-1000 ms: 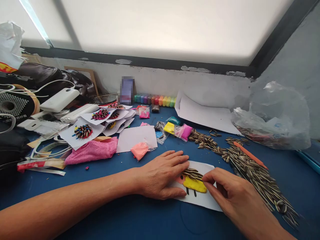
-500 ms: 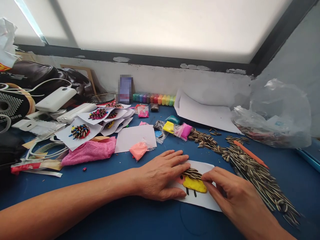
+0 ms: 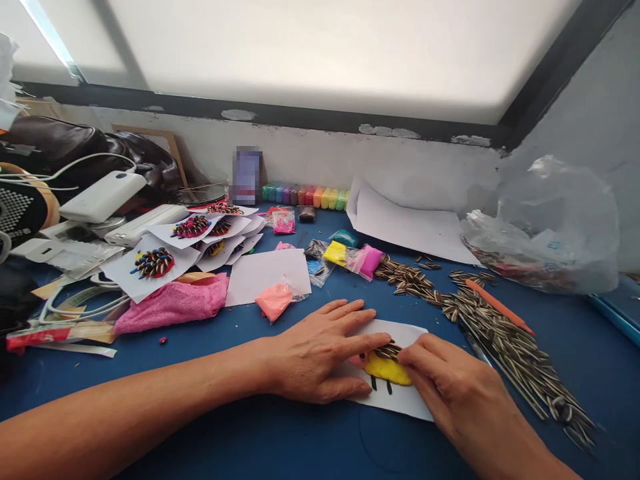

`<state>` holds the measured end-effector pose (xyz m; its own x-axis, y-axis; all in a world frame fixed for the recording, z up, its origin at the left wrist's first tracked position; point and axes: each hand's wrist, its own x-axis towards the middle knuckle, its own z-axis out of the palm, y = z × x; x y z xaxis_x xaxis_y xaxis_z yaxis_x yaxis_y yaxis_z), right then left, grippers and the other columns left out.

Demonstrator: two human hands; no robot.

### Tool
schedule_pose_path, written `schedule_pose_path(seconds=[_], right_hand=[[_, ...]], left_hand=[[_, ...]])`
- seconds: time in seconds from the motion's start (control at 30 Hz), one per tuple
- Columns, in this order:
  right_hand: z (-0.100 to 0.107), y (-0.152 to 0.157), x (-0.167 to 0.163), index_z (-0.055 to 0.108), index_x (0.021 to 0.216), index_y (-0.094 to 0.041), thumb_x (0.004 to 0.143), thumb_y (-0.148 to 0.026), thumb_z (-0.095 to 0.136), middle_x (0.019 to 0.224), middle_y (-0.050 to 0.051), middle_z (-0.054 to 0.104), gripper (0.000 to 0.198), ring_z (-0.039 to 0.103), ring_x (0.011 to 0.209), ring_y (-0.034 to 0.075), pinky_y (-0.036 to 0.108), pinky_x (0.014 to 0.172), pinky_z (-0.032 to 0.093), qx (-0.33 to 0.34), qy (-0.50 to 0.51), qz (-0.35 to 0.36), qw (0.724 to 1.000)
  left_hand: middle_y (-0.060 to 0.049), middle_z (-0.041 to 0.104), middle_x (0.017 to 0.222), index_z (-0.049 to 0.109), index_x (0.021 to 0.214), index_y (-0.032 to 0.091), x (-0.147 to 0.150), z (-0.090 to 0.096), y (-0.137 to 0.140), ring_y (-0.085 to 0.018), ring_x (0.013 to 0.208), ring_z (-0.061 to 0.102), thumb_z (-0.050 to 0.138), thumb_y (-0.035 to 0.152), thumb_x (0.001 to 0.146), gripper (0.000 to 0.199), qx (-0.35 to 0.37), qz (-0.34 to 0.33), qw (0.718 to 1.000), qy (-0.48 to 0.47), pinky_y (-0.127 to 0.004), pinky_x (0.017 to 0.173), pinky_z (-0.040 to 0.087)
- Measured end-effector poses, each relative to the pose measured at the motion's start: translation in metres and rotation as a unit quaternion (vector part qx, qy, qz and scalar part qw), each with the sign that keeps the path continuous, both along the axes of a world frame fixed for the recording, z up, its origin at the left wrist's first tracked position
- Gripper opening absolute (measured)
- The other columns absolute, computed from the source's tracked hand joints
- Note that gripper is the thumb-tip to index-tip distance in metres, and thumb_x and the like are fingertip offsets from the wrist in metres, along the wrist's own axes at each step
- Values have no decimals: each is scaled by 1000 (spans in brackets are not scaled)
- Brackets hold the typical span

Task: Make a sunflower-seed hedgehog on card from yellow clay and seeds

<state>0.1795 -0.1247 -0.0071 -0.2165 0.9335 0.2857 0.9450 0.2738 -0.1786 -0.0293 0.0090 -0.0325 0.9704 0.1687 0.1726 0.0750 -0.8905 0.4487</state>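
Note:
A white paper sheet [image 3: 400, 402] lies on the blue table. It carries a flat yellow clay body [image 3: 387, 370], a partly covered pink clay piece [image 3: 358, 361] at its left end and two dark leg strips below. Striped sunflower seeds [image 3: 389, 351] line the top of the yellow clay. My left hand [image 3: 320, 353] lies open across the sheet's left side, its index finger reaching over the seeds. At the right end of the seed row, my right hand [image 3: 450, 380] pinches with thumb and forefinger on a sunflower seed, mostly hidden by the fingertips.
Loose sunflower seeds [image 3: 520, 360] spread to the right, beside an orange stick [image 3: 500, 307]. Clay packets [image 3: 273, 302] and a blank paper [image 3: 250, 273] lie ahead. Finished seed pictures [image 3: 150, 267], a pink cloth [image 3: 175, 303] and white cables crowd the left. A plastic bag [image 3: 545, 233] stands back right.
My left index finger has moved right, over the seeds on the clay. My right hand's pinch has shifted slightly left and stays at the seed row. The view has turned slightly.

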Motion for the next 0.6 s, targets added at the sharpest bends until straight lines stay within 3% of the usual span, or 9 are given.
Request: schedule_pose_path(seconds=[0.27,0.43,0.6], right_hand=[[8,-1,1,63,89,-26,100,-23,44,80,0,65,22,65,63,12,22,55,47,30,-15,-23,999],[19,1,18,62,85,-26,99,-32,45,70,-2,67,23,64,54,13,24,46,44,87,-24,-94,991],[7,5,47,65,83,-26,99,-38,38,75,-1,74,35,68,55,16,28,45,46,107,-88,-161,977]], left_hand=[[-17,32,160,38,153,20,0,5,-1,-35,150,25,61,53,93,72,1,0,1000,20,-53,121,21],[-15,32,160,31,155,14,0,6,0,-32,151,22,58,55,94,78,-10,2,1000,24,-50,123,17],[-16,29,161,30,155,14,1,9,0,-32,152,20,58,53,94,78,-17,3,999,34,-51,123,18]])
